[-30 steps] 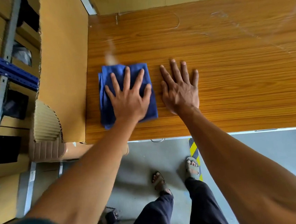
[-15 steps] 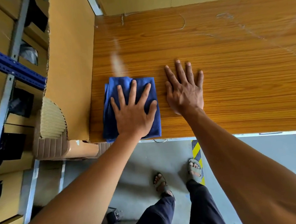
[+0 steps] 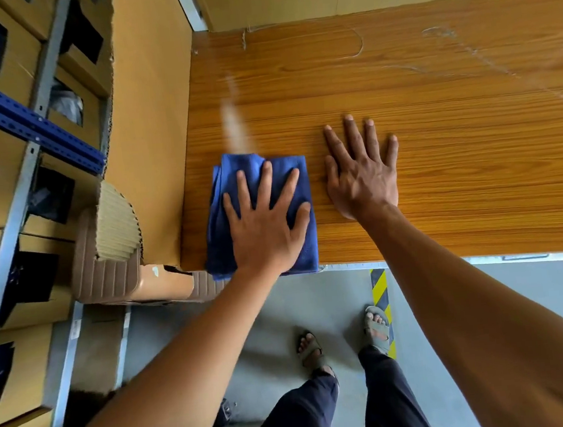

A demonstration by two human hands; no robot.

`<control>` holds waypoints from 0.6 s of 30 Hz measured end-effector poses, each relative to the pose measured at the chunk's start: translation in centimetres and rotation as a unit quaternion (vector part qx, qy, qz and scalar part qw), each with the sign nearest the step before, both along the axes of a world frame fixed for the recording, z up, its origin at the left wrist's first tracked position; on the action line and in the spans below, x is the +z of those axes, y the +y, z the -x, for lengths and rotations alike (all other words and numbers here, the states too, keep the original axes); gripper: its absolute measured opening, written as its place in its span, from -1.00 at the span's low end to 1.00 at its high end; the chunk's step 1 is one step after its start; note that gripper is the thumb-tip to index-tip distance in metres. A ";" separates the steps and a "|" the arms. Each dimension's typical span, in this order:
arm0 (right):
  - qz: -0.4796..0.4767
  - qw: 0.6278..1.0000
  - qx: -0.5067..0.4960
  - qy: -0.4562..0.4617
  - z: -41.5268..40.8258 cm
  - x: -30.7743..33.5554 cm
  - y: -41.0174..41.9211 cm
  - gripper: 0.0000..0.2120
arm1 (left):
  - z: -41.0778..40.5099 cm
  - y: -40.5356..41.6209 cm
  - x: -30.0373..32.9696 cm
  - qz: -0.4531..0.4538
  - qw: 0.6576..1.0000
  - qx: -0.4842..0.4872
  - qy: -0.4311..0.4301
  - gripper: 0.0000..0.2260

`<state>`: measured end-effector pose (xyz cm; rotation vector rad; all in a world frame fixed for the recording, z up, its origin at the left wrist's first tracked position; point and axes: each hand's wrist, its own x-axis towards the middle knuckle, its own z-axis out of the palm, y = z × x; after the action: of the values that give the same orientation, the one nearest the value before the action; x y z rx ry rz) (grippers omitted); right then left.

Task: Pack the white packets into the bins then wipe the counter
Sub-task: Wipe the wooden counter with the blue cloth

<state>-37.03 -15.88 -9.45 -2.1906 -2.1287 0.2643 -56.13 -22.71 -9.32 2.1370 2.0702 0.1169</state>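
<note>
Now my left hand (image 3: 267,228) presses flat fingers on the blue cloth (image 3: 259,215); right hand (image 3: 361,178) flat, steadying the surface (image 3: 439,150); overlap strokes evenly.

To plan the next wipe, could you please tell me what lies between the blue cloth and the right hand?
Nothing: in the head view only a narrow strip of bare counter separates the cloth from the right hand.

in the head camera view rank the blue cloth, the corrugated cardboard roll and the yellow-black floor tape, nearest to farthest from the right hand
1. Blue cloth, just left of the right hand, under the left hand.
2. Yellow-black floor tape, below the counter edge.
3. Corrugated cardboard roll, far left.
</note>
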 end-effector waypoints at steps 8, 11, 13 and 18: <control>-0.006 1.000 0.016 -0.002 -0.1 -0.1 4.6 -0.41 | -0.7 14.7 0.2 0.022 0.998 0.059 -0.030 -0.40; -0.008 1.000 0.024 0.003 -0.5 -0.4 7.2 -0.41 | -1.2 21.5 0.9 0.044 0.996 0.071 -0.027 -0.39; -0.013 1.000 0.020 0.005 -0.7 -0.5 8.5 -0.42 | -1.3 22.9 0.7 0.047 0.997 0.056 -0.016 -0.39; -0.008 1.000 0.016 0.001 -0.6 -0.2 9.1 -0.42 | -1.1 13.2 0.0 0.006 1.000 0.007 -0.014 -0.43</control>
<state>-36.39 -6.77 -9.68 -2.1479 -2.1596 0.2486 -55.03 -9.46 -9.32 2.1037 2.0650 0.1353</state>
